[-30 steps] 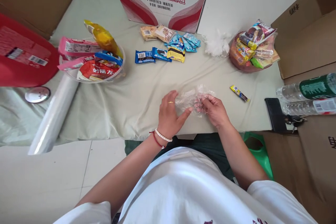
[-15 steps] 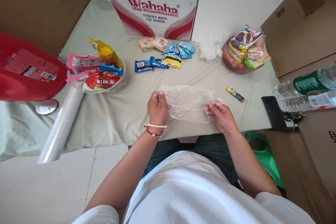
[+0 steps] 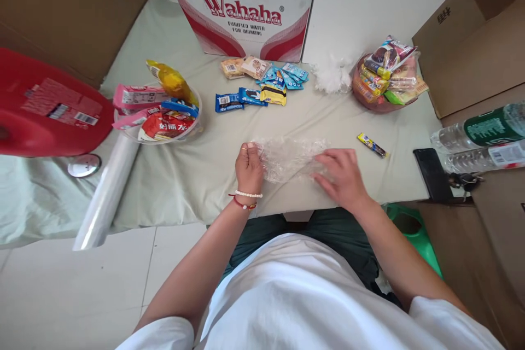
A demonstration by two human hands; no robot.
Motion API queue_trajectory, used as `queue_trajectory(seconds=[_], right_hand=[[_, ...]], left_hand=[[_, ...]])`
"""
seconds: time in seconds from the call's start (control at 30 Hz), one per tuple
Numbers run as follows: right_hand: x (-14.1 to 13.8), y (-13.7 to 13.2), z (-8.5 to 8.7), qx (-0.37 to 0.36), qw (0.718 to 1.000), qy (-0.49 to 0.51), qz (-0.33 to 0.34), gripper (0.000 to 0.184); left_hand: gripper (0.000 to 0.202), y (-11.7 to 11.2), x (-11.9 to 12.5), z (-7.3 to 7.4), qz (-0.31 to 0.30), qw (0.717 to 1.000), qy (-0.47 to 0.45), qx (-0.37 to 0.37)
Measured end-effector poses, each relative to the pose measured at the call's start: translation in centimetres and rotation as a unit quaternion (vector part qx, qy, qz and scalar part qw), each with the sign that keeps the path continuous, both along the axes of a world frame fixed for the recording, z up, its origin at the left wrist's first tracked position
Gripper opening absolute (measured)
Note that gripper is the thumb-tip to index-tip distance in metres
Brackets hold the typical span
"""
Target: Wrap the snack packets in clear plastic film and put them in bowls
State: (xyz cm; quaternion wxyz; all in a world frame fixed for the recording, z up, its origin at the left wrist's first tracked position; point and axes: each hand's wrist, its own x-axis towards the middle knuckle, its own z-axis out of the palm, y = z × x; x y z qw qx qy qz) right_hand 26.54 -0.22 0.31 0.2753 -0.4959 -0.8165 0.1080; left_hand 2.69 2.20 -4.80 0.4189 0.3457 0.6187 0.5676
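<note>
A sheet of thin, crinkled clear plastic film (image 3: pixel 287 161) is stretched out low over the cloth in front of me. My left hand (image 3: pixel 249 167) pinches its left edge, closed, with a beaded bracelet and a red cord at the wrist. At the right edge of the film is my right hand (image 3: pixel 342 178), its thumb and fingers apart and slightly blurred; the fingertips touch or overlap the film. A small yellow and dark snack stick (image 3: pixel 372 145) lies to the right of that hand.
A clear bowl of snacks (image 3: pixel 197 120) stands left, beside a plastic roll (image 3: pixel 109 191) and red jug (image 3: pixel 61 104). Several snack packets (image 3: pixel 273 94), crumpled film (image 3: pixel 331 76) and a brown snack basket (image 3: pixel 383 105) lie behind. A phone (image 3: pixel 432 175) and bottles (image 3: pixel 488 128) are right.
My right hand has loosened from its pinch and its fingers have spread. The film's right end has drawn in a little to the left. The left hand keeps its hold.
</note>
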Motion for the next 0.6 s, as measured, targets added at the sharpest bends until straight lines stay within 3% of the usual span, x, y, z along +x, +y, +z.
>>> queue_trajectory(seconds=[0.07,0.13,0.23,0.3,0.43,0.5,0.6], right_hand=[[-2.2,1.8,-0.5,-0.034,0.993,-0.071,0.093,0.024],[-4.0,3.4,-0.8,-0.077,0.985,-0.078,0.130,0.016],[-5.0,5.1,0.0,-0.130,0.982,0.041,0.129,0.017],[-4.6,6.2,1.1,-0.205,0.957,0.180,0.095,0.022],[-3.0,8.8,2.4,-0.361,0.854,0.373,-0.027,0.043],[-2.5,10.3,1.9,-0.373,0.839,0.385,-0.092,0.042],[-2.7,12.0,0.2,-0.356,0.842,0.364,-0.178,0.031]], left_hand=[[0.060,0.0,-0.1,-0.1,-0.001,1.000,-0.010,-0.006],[0.063,0.1,-0.6,-0.2,-0.006,1.000,-0.023,-0.020],[0.068,0.5,-1.8,0.2,-0.006,0.998,-0.045,-0.050],[0.070,1.0,-3.0,0.6,-0.023,0.995,-0.061,-0.071],[0.065,2.5,-5.5,1.1,-0.093,0.990,-0.005,-0.109],[0.054,3.3,-6.5,1.1,-0.100,0.986,0.080,-0.110],[0.059,3.7,-6.9,1.4,-0.051,0.960,0.276,-0.025]])
